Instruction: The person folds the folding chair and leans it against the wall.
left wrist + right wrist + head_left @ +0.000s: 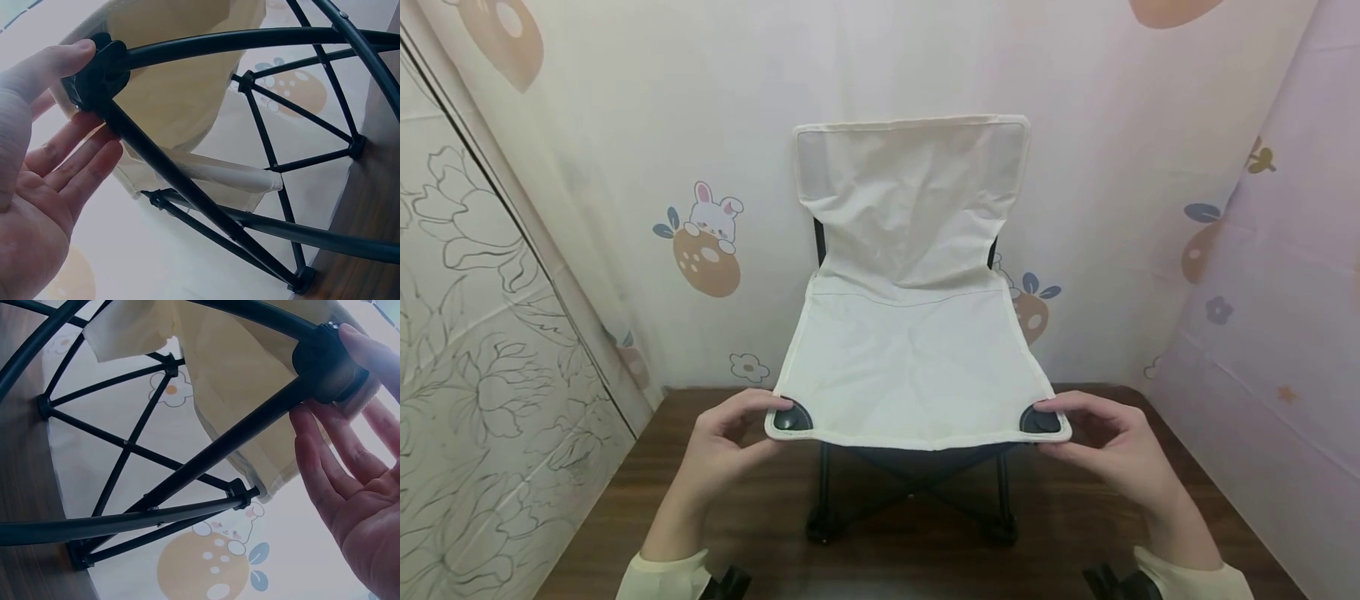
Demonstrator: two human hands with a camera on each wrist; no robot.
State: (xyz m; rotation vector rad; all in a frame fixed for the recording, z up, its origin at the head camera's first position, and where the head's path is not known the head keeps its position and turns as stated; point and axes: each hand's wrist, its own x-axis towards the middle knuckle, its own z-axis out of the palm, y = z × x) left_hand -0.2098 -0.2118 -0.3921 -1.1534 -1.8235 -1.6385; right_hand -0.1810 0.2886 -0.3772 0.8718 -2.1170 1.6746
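Observation:
A folding camp chair (910, 358) with a cream fabric seat and backrest stands unfolded on black crossed legs. At its front left corner my left hand (730, 442) pinches the seat, fingers on top by the dark corner patch (792, 417) and thumb below. My right hand (1112, 446) grips the front right corner the same way, beside the other dark patch (1041, 419). From underneath, the left wrist view shows a black plastic corner joint (103, 72) between thumb and fingers. A matching joint (328, 362) sits in the right hand's grasp in the right wrist view.
The chair's feet rest on a dark brown wooden table (910, 571). Behind it hangs a pale curtain (625, 125) printed with rabbits and fruit. At the left is a panel (475, 333) with flower line drawings.

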